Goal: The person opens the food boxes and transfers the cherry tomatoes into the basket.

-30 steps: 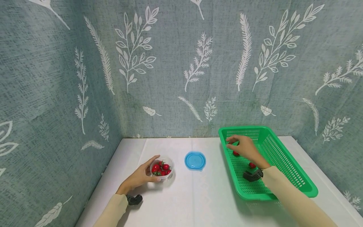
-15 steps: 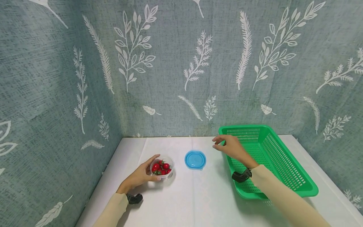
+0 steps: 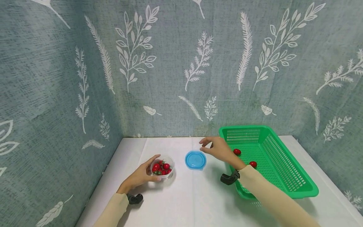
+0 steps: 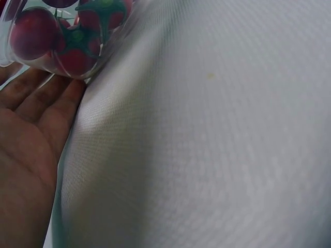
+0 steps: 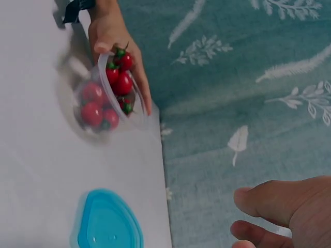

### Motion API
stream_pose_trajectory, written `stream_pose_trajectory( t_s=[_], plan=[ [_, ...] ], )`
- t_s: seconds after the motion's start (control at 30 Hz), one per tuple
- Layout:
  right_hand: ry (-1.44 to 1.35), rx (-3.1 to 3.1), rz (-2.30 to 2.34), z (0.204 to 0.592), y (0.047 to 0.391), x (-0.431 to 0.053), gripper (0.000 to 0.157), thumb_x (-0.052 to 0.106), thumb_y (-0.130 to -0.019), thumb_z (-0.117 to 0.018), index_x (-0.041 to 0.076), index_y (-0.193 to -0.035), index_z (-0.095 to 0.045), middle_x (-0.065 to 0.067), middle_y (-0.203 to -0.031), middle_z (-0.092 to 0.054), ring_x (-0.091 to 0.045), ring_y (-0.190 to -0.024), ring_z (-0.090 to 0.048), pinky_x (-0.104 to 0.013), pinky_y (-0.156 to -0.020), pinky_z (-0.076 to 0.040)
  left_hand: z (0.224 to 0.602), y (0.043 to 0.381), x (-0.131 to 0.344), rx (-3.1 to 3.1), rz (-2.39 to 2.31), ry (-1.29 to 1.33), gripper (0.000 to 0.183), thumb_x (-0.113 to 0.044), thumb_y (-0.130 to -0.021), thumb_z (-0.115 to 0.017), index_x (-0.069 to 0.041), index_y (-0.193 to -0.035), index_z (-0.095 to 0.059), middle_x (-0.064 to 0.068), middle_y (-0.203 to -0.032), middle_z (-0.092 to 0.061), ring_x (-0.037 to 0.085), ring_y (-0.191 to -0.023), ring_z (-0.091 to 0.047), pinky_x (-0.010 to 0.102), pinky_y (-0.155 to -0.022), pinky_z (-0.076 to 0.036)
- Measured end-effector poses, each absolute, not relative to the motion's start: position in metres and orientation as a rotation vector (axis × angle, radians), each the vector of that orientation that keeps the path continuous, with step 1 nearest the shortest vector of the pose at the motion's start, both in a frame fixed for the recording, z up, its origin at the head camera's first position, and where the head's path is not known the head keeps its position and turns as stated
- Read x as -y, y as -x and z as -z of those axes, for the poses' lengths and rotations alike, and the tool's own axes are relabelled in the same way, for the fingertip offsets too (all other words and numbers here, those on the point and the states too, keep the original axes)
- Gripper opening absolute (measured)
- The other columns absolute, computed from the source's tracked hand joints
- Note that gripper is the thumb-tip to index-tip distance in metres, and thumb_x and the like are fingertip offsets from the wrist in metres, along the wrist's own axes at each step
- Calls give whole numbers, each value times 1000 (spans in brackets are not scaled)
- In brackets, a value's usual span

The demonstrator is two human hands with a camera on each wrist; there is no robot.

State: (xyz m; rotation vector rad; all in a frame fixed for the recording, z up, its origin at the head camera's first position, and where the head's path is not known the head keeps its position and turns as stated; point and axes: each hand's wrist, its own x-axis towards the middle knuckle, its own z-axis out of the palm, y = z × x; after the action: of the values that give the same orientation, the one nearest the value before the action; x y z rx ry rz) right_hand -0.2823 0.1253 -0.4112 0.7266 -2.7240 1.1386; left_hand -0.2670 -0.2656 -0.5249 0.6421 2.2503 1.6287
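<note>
My left hand [image 3: 139, 176] grips a clear plastic container [image 3: 162, 176] from its left side, thumb at the near side and fingers round the far side. Inside are several cherry tomatoes [image 3: 156, 167], red with green stems, also seen through the wall in the left wrist view. My right hand [image 3: 221, 149] hovers beside the far right of a blue lid [image 3: 195, 160] that lies flat on the table. Its fingers are loosely bent, thumb and fingertips apart, and I see nothing between them in the right wrist view.
A green slotted basket [image 3: 286, 157] stands at the right, under my right forearm. Two cherry tomatoes, one at its left side [image 3: 237, 152] and one nearer the sleeve [image 3: 253, 164], lie in it. A patterned cloth wall [image 3: 170, 78] bounds the white table [image 3: 175, 205].
My right hand has moved left from above the green basket to near the blue lid, uncovering the two tomatoes in the basket. My left hand and the container have stayed in place.
</note>
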Motion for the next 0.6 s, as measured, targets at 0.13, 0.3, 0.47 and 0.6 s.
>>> stream_pose_trajectory(
  t_s=[0.13, 0.3, 0.47, 0.6],
  plan=[
    [-740, 2732, -1133, 409, 280, -114, 20, 21, -95, -77, 15, -114, -76, 2, -98, -74, -13, -73, -58, -33, -67, -51, 523, 267, 265, -2239, -1646, -632, 103, -14, -85, -86, -17, -165, -22, 15, -160, -38, 34, -145, -40, 18, -103, -42],
    [-745, 2762, -1160, 410, 277, -98, 20, 21, -95, -77, 16, -114, -76, 4, -98, -74, -14, -75, -58, -33, -69, -51, 524, 268, 265, -2232, -1653, -633, 103, -13, -85, -87, -16, -165, -22, 15, -160, -38, 35, -145, -40, 18, -103, -42],
    [-802, 2750, -1175, 417, 275, -81, 19, 18, -94, -77, 16, -113, -76, 5, -95, -74, -12, -71, -58, -31, -69, -50, 525, 268, 265, -2239, -1649, -628, 105, -14, -84, -88, -15, -165, -22, 16, -159, -39, 35, -144, -41, 18, -102, -43],
    [-841, 2745, -1179, 420, 272, -67, 19, 18, -93, -78, 16, -111, -76, 5, -94, -74, -11, -69, -58, -30, -68, -51, 526, 268, 266, -2251, -1639, -619, 103, -15, -85, -87, -16, -165, -22, 14, -159, -40, 33, -144, -41, 18, -104, -41]
  ],
)
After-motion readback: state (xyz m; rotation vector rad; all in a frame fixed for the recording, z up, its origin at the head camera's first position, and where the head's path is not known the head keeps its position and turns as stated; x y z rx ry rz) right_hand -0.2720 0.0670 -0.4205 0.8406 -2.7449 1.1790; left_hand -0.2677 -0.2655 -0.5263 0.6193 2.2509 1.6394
